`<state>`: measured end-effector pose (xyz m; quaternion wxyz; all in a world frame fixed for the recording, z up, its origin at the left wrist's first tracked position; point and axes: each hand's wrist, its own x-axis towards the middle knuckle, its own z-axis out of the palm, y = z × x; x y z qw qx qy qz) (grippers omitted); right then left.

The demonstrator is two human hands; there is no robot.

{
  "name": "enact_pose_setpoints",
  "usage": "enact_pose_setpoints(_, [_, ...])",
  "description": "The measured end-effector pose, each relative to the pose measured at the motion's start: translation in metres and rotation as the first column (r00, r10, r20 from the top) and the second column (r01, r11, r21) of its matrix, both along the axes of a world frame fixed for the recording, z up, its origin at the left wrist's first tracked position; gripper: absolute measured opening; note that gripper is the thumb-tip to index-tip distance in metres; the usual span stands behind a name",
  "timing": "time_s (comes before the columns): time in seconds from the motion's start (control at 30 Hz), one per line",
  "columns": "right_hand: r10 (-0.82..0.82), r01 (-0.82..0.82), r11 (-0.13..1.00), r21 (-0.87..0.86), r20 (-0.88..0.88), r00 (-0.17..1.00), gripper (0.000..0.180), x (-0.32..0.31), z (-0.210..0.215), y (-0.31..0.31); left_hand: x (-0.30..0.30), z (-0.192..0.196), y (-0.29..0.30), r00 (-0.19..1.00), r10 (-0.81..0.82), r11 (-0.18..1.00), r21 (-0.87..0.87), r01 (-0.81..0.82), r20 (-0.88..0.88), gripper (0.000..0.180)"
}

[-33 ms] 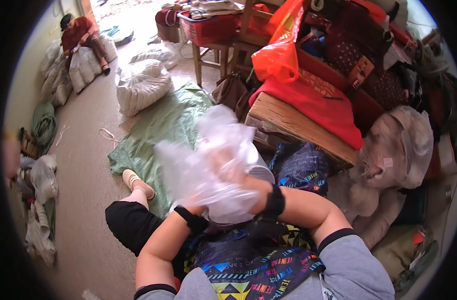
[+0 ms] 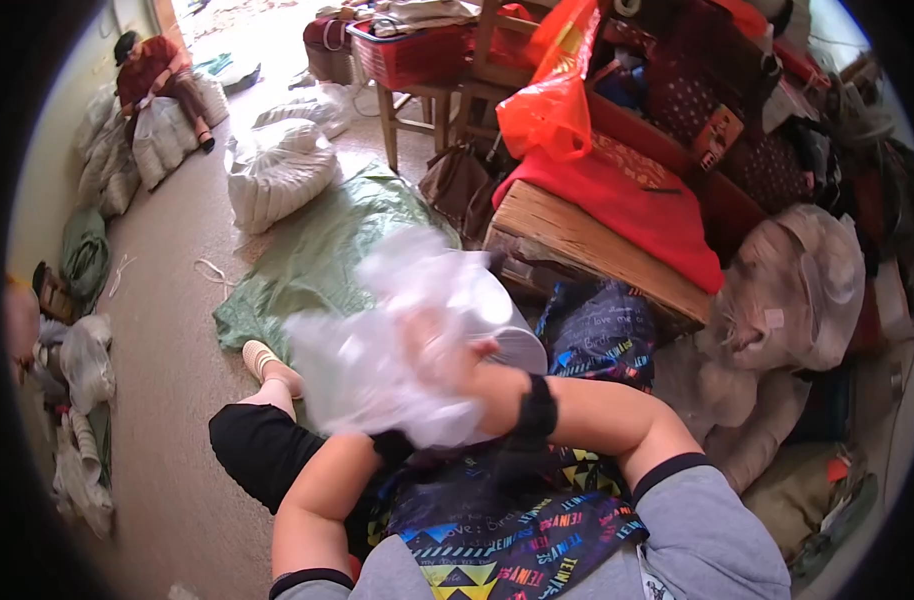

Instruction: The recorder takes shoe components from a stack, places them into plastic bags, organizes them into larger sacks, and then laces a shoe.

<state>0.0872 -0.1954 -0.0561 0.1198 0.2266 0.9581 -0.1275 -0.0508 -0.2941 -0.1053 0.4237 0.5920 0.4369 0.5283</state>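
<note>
Our right hand (image 2: pixel 444 345) blurs amid a crumpled, translucent white plastic bag (image 2: pixel 362 375) that hides our left hand; we cannot tell our hands' openness or grip; the bag is at five o'clock from a rumpled green plastic sheet (image 2: pixel 312 262)

- Far: red rectangular plastic basket (image 2: pixel 405 60) on brown square wooden stool (image 2: pixel 389 125)
- Right: flat red cloth (image 2: pixel 662 215) on brown rectangular wooden box (image 2: pixel 577 238)
- Left of box: crumpled green plastic sheet (image 2: pixel 327 250)
</note>
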Motion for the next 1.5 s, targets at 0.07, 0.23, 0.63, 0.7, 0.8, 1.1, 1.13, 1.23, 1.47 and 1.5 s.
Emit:
enact_pose_setpoints(0.07, [0.002,-0.002,1.000,0.008,0.052,0.999,0.029,-0.053,-0.011,-0.021,-0.014,0.017,0.038,0.996,0.012,1.000,-0.013,-0.011,0.091,0.040])
enact_pose_setpoints(0.23, [0.031,-0.036,0.999,0.029,0.139,0.990,0.027,-0.035,-0.002,-0.011,-0.007,0.031,0.031,0.961,0.071,0.997,-0.051,-0.060,0.269,0.035])
enact_pose_setpoints(0.63, [-0.743,0.298,0.652,-0.697,-0.510,0.435,0.030,0.093,0.028,0.071,0.016,0.108,0.042,0.866,0.328,0.941,-0.213,-0.263,0.378,0.051])
enact_pose_setpoints(0.7, [-0.728,0.244,0.651,-0.719,-0.502,0.467,0.053,0.092,0.024,0.070,0.013,0.124,0.028,0.898,0.314,0.948,-0.142,-0.283,0.307,0.050])
enact_pose_setpoints(0.8, [-0.716,0.170,0.639,-0.750,-0.499,0.489,0.072,0.073,0.016,0.062,0.015,0.160,0.031,0.891,0.308,0.950,-0.163,-0.268,0.332,0.044])
enact_pose_setpoints(1.1, [-0.131,0.091,0.977,-0.194,-0.204,0.970,0.028,0.085,-0.015,0.045,0.010,0.030,0.027,0.958,0.205,0.777,-0.628,-0.036,0.198,0.043])
enact_pose_setpoints(1.13, [-0.068,-0.010,0.955,-0.297,-0.251,0.966,0.024,0.080,0.022,0.030,0.015,0.021,0.037,0.964,0.210,0.845,-0.526,-0.093,0.166,0.043])
enact_pose_setpoints(1.23, [0.160,-0.399,0.788,-0.469,-0.469,0.868,0.023,0.080,0.035,-0.009,0.054,-0.009,0.052,0.973,0.223,0.961,-0.182,-0.210,0.059,0.040])
enact_pose_setpoints(1.47, [0.535,-0.514,0.842,0.166,-0.385,0.752,0.054,0.058,0.015,-0.001,0.080,-0.073,0.063,0.872,0.451,0.724,0.649,-0.232,-0.192,0.033])
enact_pose_setpoints(1.5, [0.597,-0.527,0.799,0.290,-0.275,0.754,0.057,0.058,0.003,0.015,0.073,-0.082,0.061,0.834,0.504,0.645,0.739,-0.193,-0.222,0.032])
